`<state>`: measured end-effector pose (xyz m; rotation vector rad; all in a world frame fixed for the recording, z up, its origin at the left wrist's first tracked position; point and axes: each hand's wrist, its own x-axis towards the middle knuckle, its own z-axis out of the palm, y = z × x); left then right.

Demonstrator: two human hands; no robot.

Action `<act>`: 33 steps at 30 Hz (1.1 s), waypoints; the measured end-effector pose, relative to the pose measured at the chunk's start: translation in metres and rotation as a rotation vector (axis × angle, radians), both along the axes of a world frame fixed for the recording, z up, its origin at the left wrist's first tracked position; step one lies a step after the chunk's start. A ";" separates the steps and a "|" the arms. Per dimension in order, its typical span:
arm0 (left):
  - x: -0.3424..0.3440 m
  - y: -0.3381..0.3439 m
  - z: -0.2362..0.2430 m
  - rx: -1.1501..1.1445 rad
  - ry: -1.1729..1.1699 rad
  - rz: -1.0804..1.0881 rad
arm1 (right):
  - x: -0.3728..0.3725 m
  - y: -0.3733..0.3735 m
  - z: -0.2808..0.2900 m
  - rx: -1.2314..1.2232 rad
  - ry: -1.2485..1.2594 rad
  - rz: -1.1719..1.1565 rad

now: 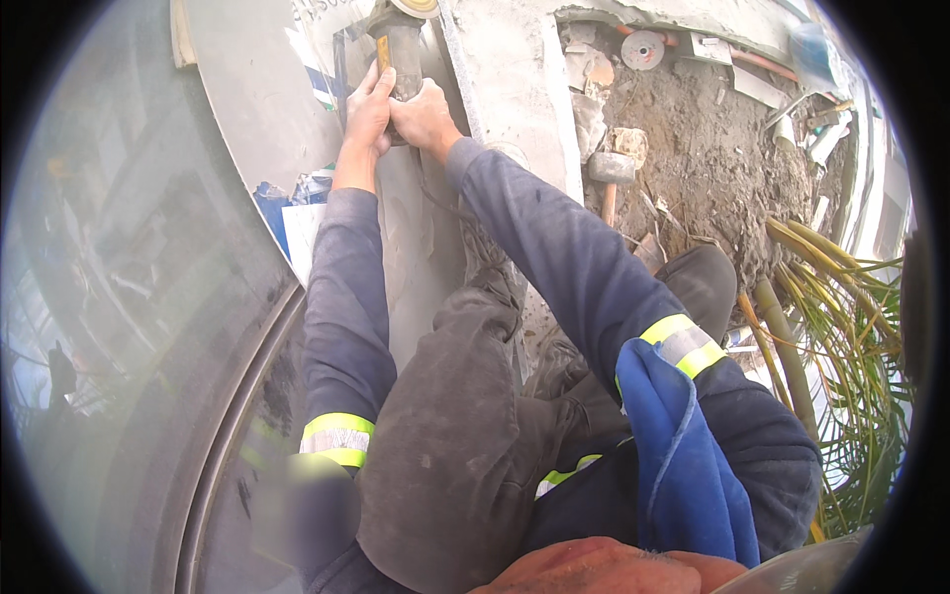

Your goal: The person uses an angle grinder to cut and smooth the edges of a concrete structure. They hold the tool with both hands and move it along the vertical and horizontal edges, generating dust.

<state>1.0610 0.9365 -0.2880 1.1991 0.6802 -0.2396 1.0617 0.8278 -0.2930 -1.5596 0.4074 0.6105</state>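
Both my arms reach forward to an angle grinder (398,54) near the top of the view. My left hand (368,111) is wrapped round its body from the left, with the thumb along the side. My right hand (424,116) closes on the rear of the body from the right. A round, pale yellowish disc (418,7) shows at the grinder's far end, partly cut off by the picture's edge. Below the tool lies a grey, dusty strip of surface (404,213), beside a pale concrete curb (515,74). What the disc touches cannot be made out.
Glass (109,297) with a dark curved frame (233,416) runs along my left. A white-and-blue sheet (300,233) lies beside it. Beyond the curb, a soil bed (693,148) holds a mallet (612,170), a round disc (642,49) and rubble. Palm fronds (841,396) stand at right.
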 end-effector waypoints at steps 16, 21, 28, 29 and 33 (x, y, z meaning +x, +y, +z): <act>-0.046 -0.008 0.013 0.064 0.018 0.035 | -0.049 -0.005 0.009 0.005 0.003 -0.017; -0.058 -0.012 0.021 0.046 0.030 0.035 | -0.059 -0.008 0.013 0.010 -0.002 -0.009; -0.073 -0.013 0.015 -0.008 -0.034 0.040 | -0.073 -0.009 0.009 0.015 -0.008 -0.021; -0.073 -0.013 0.014 -0.004 -0.023 0.035 | -0.073 -0.010 0.009 0.017 -0.008 -0.023; -0.072 -0.012 0.014 -0.014 -0.007 0.021 | -0.072 -0.010 0.009 0.012 -0.008 -0.027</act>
